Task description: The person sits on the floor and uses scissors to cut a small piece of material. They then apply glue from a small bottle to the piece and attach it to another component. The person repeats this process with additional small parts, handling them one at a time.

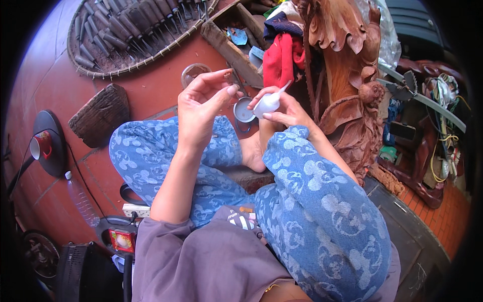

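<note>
Small white squeeze bottle (pixel 268 103) with thin nozzle, likely light, soft-walled, a bit slippery; best gripping around the belly; being pinched by right hand (pixel 287 110) above the knees; left hand (pixel 201 108) half curled, fingertips together, just beside; round tin (pixel 243 110) lying below on the floor.

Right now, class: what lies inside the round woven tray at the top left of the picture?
The round woven tray holds rows of carving chisels with dark wooden handles, lying side by side and overlapping. Its far part runs out of the picture, and the tray's bottom beneath the tools is mostly covered.
</note>
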Demonstrator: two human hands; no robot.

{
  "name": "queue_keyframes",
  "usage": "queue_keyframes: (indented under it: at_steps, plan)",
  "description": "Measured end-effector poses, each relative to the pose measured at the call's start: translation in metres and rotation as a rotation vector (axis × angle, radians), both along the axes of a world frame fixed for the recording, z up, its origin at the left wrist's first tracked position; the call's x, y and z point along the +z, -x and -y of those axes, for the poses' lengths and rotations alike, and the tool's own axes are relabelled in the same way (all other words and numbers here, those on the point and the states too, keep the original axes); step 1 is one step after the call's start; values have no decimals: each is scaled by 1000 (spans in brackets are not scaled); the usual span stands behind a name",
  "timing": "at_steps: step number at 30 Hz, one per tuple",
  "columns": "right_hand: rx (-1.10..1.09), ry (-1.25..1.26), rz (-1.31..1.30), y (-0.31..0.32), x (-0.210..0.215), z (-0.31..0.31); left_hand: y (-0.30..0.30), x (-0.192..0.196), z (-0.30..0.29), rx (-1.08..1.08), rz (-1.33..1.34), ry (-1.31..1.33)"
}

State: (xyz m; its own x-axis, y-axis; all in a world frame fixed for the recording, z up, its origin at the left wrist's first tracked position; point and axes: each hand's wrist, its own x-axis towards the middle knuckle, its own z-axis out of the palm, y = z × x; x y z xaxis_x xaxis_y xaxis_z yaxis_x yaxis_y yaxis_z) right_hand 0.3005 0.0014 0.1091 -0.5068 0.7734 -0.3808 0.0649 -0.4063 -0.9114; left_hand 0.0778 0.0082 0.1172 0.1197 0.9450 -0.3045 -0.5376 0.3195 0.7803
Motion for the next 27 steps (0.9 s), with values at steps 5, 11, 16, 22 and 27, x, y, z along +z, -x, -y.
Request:
queue_keyframes:
  at_steps: [5, 11, 16, 22, 27]
  plan:
    - [-201, -44, -208, -6, 17, 6, -7, -14, 1, -38, -80, 80]
    - [-652, 141, -415, -14, 14, 25, -19, -20, 5, -111, -104, 131]
    - [-779, 238, -337, -16, 12, 24, -26, -22, 9, -173, -87, 181]
    - [-855, 93, -116, -7, 12, 24, -31, -16, 10, -235, -128, 229]
    - [-901, -16, 61, 1, 18, 23, -32, -16, 11, -263, -142, 229]
